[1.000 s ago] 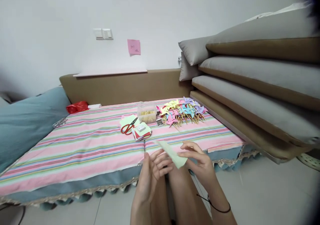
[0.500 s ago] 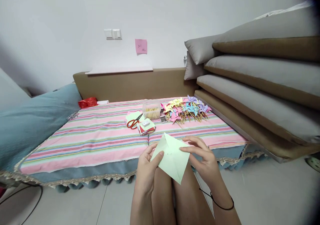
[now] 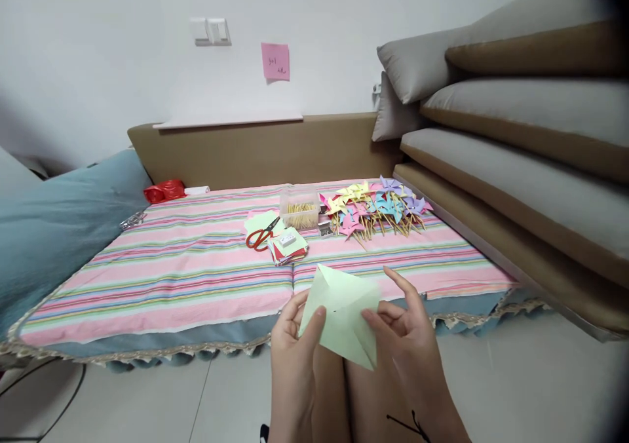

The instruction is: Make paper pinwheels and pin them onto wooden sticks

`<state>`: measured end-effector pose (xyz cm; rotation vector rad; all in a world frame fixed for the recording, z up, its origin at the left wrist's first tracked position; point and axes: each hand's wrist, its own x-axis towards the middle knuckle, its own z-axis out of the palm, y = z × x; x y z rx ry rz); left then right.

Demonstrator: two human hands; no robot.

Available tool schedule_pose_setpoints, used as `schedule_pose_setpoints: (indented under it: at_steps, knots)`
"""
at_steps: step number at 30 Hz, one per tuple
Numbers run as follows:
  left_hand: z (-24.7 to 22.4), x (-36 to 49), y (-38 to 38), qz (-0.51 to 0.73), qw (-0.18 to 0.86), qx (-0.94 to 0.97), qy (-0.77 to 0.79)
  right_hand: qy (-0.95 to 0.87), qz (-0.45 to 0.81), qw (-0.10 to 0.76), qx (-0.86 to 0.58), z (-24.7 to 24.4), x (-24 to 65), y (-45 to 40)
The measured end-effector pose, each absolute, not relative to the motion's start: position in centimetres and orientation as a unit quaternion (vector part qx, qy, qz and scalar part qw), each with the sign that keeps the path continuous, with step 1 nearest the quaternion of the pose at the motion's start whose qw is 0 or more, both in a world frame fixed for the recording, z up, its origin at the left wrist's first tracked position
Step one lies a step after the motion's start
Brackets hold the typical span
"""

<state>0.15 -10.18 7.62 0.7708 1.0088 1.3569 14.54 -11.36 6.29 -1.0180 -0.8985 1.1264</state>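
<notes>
A pale green square of paper [image 3: 339,328], creased and with slits running in from its corners, is held up above my lap. My left hand [image 3: 297,338] pinches its left side, thumb on the face and fingers behind. At its right side my right hand [image 3: 405,338] grips it between thumb and curled fingers, the index finger raised. Beyond the paper, on the striped cloth [image 3: 171,259], lie red-handled scissors [image 3: 259,238], a stack of coloured paper [image 3: 289,251] with a small white block [image 3: 287,240] on top, and more green sheets [image 3: 258,220].
A clear box of thin sticks [image 3: 301,215] stands near a heap of paper pinwheels [image 3: 368,207]. Stacked cushions [image 3: 515,115] rise on the right. A red plastic bag [image 3: 166,191] lies at the back left. A pink note [image 3: 276,61] hangs on the wall.
My right hand has turned, bringing its thumb onto the paper's front and lifting its index finger. The paper has tilted slightly. The view has shifted a little.
</notes>
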Motion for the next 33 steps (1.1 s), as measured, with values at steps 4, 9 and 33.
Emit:
schedule_pose_setpoints:
  at_steps: [4, 9, 33]
  knots:
    - [7.1, -0.7, -9.2, 0.562, 0.597, 0.328, 0.469, -0.378, 0.493, 0.623, -0.476, 5.6, 14.5, -10.5]
    - [6.6, -1.3, -8.4, 0.51, 0.607, 0.359, 0.493, -0.404, 0.508, 0.584, -0.487, 5.0, 14.9, -10.2]
    - [5.3, -0.3, -8.3, 0.489, 0.569, 0.43, 0.501, -0.523, 0.415, 0.592, -0.453, 3.7, 15.6, -10.0]
